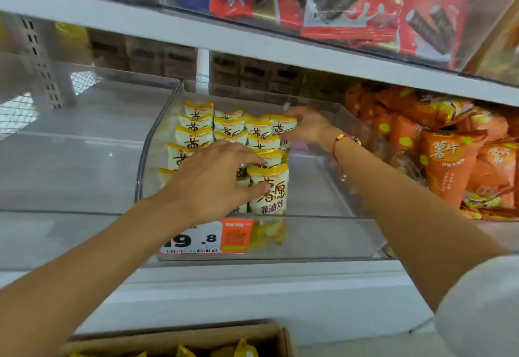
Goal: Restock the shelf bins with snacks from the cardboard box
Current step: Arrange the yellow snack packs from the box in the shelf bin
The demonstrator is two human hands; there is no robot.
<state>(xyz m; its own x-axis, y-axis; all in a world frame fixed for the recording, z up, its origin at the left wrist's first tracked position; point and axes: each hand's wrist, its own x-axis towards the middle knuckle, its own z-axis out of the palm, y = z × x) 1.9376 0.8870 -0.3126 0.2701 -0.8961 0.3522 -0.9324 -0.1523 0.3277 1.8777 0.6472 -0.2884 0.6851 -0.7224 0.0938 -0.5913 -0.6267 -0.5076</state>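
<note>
We stand before a white shelf [252,275] that runs the full width of the view, with another shelf above it carrying red boxes [365,5]. On our level, a clear plastic bin [323,233] sits in the middle. Its left half is packed with rows of small white-and-yellow snack packets [268,188] standing upright, while its right half is bare. To the right lies a heap of orange cone-shaped bags [449,160], and the bin to the left looks empty. Below, at the bottom edge, the cardboard box [179,337] shows a few more yellow-topped packets inside. An orange and white price tag [207,237] is fixed to the bin's front wall.

Both of our arms reach into the bin. Our left hand [216,179] is spread flat, fingers wide, pressing against the front packets; it grips nothing that we can see. Our right hand [309,126], with a red bracelet [341,143] at the wrist, rests open against the side of the back rows, apparently squaring them up; it is blurred, so we cannot tell whether a packet is pinched there.

We judge these packets light, puffy and soft, with slick film that may slide and contents that could crush. They are best taken gently by the crimped yellow top seam or cradled at the sides, several at once, not squeezed in the middle.
</note>
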